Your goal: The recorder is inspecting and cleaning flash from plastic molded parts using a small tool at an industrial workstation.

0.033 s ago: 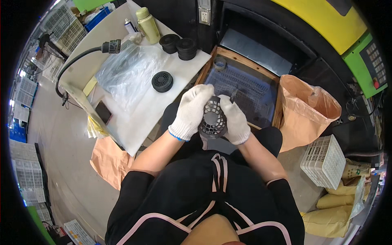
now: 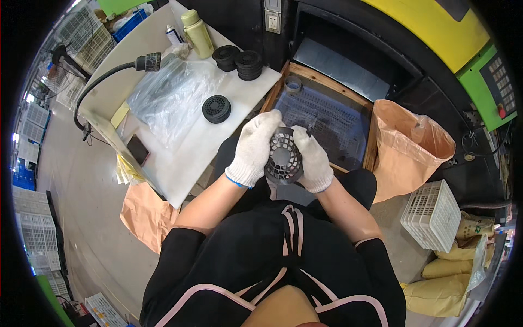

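Held disc (image 2: 283, 156) between left hand (image 2: 253, 147) and right hand (image 2: 311, 158). Desk (image 2: 182, 174) to the left: plastic sheet (image 2: 174, 103) on it, phone (image 2: 138, 149) nearer, lone stack (image 2: 217, 109) right of sheet, paired stacks (image 2: 249, 65) farther back, bottle (image 2: 200, 41) behind sheet. Wooden frame (image 2: 371, 152) ahead-right of hands; ring (image 2: 293, 83) in its far-left corner. Open bag (image 2: 400, 163) right of frame, crate (image 2: 430, 215) nearer, sacks (image 2: 436, 294) nearer yet.

With both elbows bent, the person's bare left forearm (image 2: 213, 204) and right forearm (image 2: 354, 215) slanted forward and inward, and the white-gloved left hand (image 2: 252, 150) and right hand (image 2: 312, 162) stood near each other before the torso, both curled inward in a grip.
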Demonstrator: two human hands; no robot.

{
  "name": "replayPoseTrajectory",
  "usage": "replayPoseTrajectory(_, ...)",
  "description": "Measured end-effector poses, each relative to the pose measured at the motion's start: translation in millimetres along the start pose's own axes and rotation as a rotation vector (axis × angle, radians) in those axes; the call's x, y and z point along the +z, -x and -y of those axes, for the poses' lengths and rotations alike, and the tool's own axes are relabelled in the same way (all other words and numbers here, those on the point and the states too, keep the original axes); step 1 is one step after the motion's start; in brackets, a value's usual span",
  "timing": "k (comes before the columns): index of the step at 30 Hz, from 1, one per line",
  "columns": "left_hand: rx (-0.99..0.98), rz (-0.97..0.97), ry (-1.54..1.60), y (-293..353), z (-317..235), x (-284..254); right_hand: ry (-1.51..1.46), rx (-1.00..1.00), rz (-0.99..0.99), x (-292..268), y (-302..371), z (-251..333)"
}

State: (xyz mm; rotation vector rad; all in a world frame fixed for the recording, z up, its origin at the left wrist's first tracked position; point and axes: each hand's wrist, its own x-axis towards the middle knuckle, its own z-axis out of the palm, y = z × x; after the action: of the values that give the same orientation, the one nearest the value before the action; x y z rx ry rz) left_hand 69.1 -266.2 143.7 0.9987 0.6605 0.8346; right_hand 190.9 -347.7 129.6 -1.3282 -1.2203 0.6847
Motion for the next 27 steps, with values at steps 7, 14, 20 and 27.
replayPoseTrajectory(7,0.116,-0.035,0.275,-1.5,22.3,-16.5,0.214,-0.075,-0.145,-19.0,-21.6,6.8)
replayPoseTrajectory(14,0.018,-0.075,0.245,3.2,23.1,-12.7,-0.363,0.294,0.151,2.0,-2.8,-22.0)
replayPoseTrajectory(20,-0.047,-0.221,0.55,1.8,13.6,-1.1,-0.436,0.468,-0.124,-6.4,-26.3,-8.2)
replayPoseTrajectory(27,0.046,-0.018,0.139,-8.8,48.0,-49.2,-0.141,0.401,-0.014,-33.7,-31.0,-10.3)
